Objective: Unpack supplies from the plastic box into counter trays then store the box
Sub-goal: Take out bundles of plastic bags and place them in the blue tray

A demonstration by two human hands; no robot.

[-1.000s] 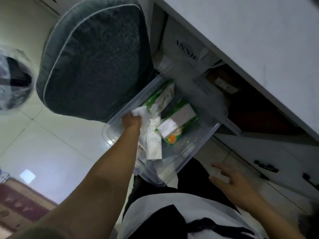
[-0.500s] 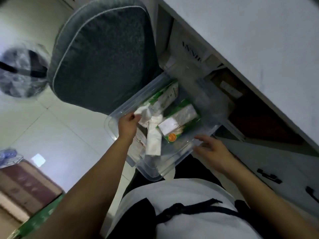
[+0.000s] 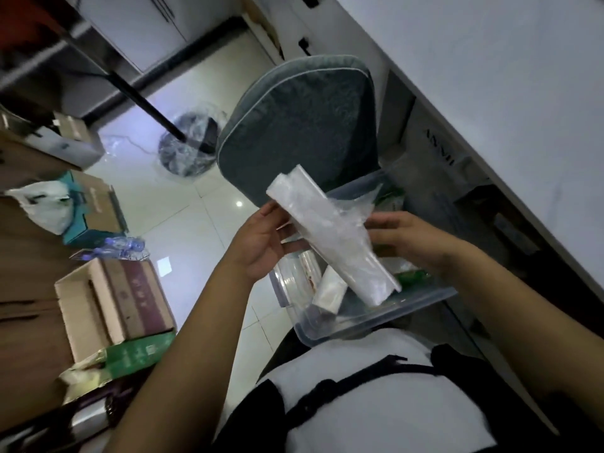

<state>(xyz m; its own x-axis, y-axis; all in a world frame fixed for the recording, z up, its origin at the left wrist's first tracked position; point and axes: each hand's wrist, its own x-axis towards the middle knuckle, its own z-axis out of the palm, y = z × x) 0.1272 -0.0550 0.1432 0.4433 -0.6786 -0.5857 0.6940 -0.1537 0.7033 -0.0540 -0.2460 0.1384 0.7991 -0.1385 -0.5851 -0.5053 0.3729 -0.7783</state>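
Observation:
A clear plastic box [image 3: 376, 317] rests on my lap, below the white counter [image 3: 490, 76]. Above the box I hold a long clear plastic packet [image 3: 330, 233] of white supplies, tilted from upper left to lower right. My left hand [image 3: 261, 243] grips its left side from below. My right hand [image 3: 405, 240] holds its right side with the fingertips. Inside the box lie a white tube-like packet [image 3: 330, 292] and green-labelled packets [image 3: 411, 276], partly hidden by the held packet.
A grey cushioned chair [image 3: 300, 125] stands just beyond the box. Cardboard boxes [image 3: 121, 299] and a green carton [image 3: 137, 354] crowd the floor at left, with a white plastic bag [image 3: 42, 204]. A plastic-wrapped round base [image 3: 189, 148] sits on the tiles. Under the counter are dark shelves [image 3: 483, 207].
The clear packet has come up out of the box and both hands now hold it. My right hand left the box's rim. The view swung left and up, showing the floor.

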